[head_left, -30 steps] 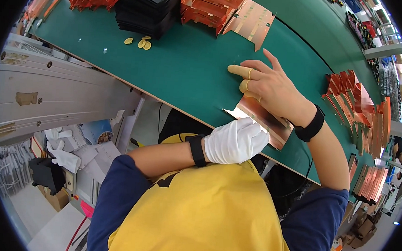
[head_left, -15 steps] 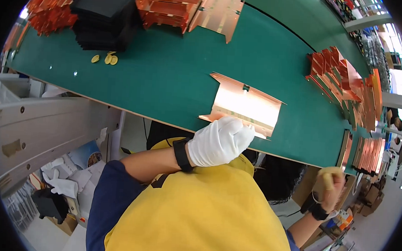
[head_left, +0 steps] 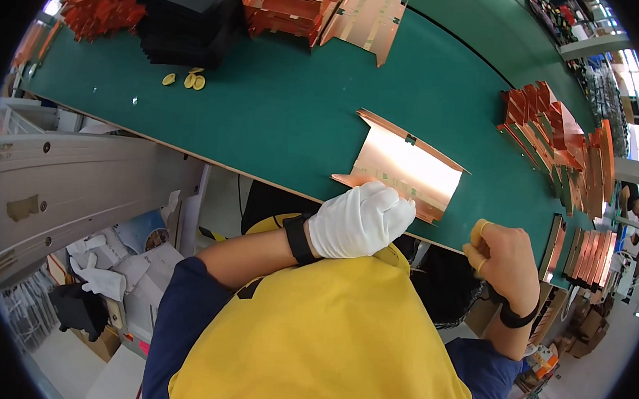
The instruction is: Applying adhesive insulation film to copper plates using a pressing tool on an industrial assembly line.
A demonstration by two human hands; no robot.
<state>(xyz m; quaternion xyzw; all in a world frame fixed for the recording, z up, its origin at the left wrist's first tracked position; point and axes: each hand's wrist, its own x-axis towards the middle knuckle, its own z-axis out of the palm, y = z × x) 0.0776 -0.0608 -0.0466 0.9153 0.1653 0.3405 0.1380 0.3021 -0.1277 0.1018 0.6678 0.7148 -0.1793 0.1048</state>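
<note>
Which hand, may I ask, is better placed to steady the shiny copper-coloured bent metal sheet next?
Probably the white-gloved left hand: it is at the near edge of the metal sheet, while the ungloved right hand is apart.

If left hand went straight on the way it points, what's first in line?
Probably the copper-coloured panel: its right end lies ahead of the gloved left hand. Depth is unclear, and they may already touch.
</note>
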